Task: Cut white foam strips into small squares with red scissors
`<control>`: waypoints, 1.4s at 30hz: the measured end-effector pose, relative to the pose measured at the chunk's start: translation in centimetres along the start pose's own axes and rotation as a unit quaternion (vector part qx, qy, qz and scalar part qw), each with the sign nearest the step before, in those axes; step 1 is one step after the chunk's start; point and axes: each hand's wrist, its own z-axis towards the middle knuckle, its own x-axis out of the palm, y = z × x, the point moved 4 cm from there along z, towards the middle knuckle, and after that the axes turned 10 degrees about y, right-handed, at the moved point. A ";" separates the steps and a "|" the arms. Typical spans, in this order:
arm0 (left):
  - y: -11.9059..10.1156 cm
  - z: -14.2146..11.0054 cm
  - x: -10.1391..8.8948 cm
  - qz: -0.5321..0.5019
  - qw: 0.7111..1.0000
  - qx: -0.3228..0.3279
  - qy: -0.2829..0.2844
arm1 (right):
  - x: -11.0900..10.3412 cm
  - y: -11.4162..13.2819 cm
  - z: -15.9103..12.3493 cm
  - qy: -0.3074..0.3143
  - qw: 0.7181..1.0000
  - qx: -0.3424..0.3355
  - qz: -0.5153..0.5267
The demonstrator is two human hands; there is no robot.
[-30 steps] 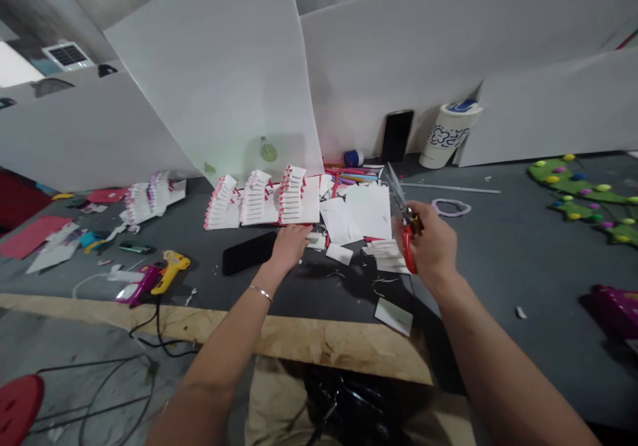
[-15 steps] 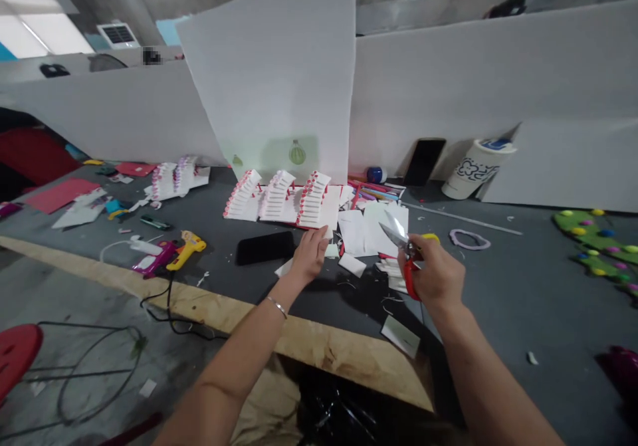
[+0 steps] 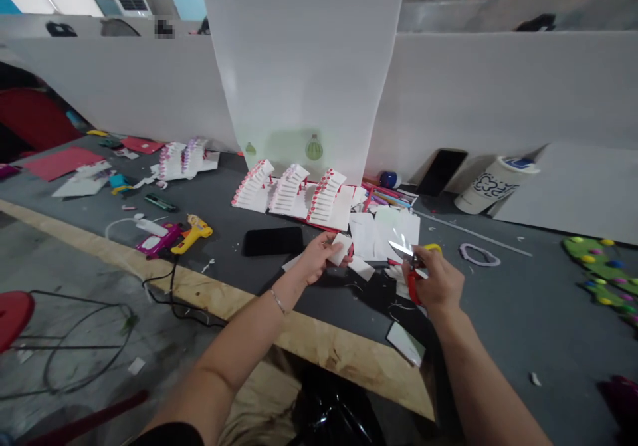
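Note:
My left hand (image 3: 319, 258) pinches a small white piece of paper (image 3: 341, 249) between thumb and fingers, just above the dark tabletop. In my right hand (image 3: 439, 278) is a pair of scissors (image 3: 411, 268) with red and yellow handles, the blades pointing left toward the paper but apart from it. Behind my left hand stand fan-like rows of white folded strips (image 3: 323, 197) with red tips, on a white card base. White paper sheets (image 3: 363, 235) lie between and beyond my hands. A loose white card (image 3: 361, 268) rests right of my left hand.
A black phone (image 3: 273, 240) lies left of my left hand. Farther left are a yellow glue gun (image 3: 193, 233) and a purple glue gun (image 3: 158, 238). A white cup (image 3: 491, 185), a second phone (image 3: 442, 171) and a lilac ring (image 3: 479, 254) are at the right. A white board (image 3: 304, 67) stands behind.
My left hand has picked up the small white piece of paper from the table and raised it slightly. My right hand still holds the scissors. The camera view has shifted a little.

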 end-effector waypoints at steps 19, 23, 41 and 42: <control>-4.1 -0.2 -3.2 0.122 0.973 0.120 -0.154 | -0.9 -0.9 -0.2 -0.054 0.998 0.002 0.027; -3.9 -0.2 -3.3 0.241 0.953 0.087 -0.159 | -1.0 -1.7 -0.7 -0.054 0.997 0.042 0.020; -0.3 -2.3 3.6 0.491 0.851 0.172 0.071 | -2.0 2.8 1.1 0.183 0.900 0.162 0.361; -0.4 -2.5 3.6 0.494 0.847 0.184 0.063 | -2.1 2.9 1.0 0.202 0.888 0.154 0.384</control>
